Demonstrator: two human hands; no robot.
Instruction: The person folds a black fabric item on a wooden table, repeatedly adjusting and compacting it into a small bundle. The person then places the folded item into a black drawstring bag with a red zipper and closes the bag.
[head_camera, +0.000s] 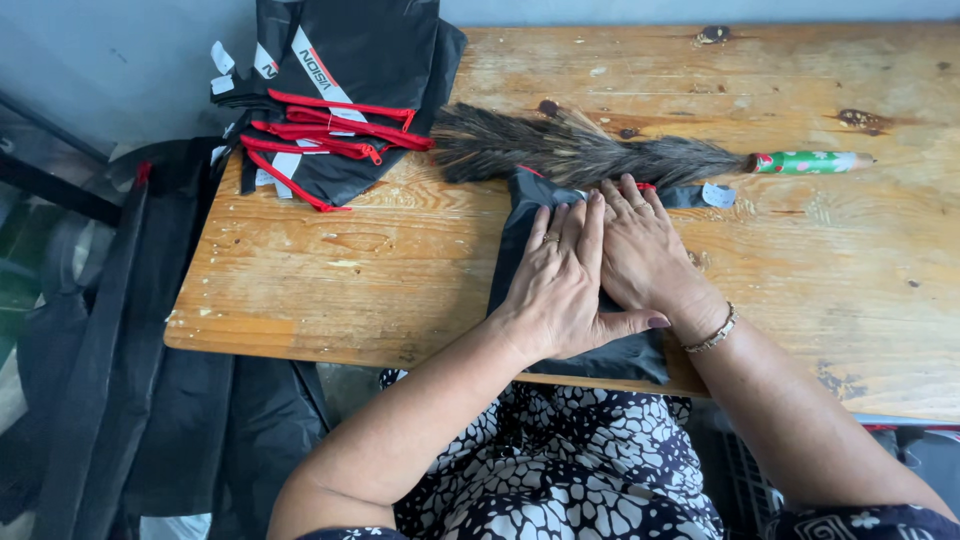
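A broad wooden table (330, 290) fills most of the head view, its planks pale orange-brown, scratched and marked with dark knots and stains toward the far right. Behind it runs a plain grey-blue wall (120, 60). Off the table's left edge hangs a large mass of black fabric (110, 380), one strip edged in red, reaching down toward the floor.

At the table's far left corner lies a stack of folded black bags (340, 90), partly over the edge, trimmed with red zips and piping and crossed by a slanted white band bearing printed lettering; small white tags show at its left side. Just right of the stack lies a feather duster (580, 150), its brown-grey plume pointing left and its handle, wrapped in green patterned paper with a pale tip, pointing right.

In front of the duster, at the near edge, lies a folded piece of black fabric (525, 220), its lower end just over the table's rim. A small white label (718, 195) and a bit of red trim show at its far end. Both hands press flat on it, side by side and overlapping, fingers stretched forward: the left hand (560, 285), with a ring, lies partly over the right hand (645, 255), which wears a metal bracelet (712, 332) at the wrist. Neither grips anything
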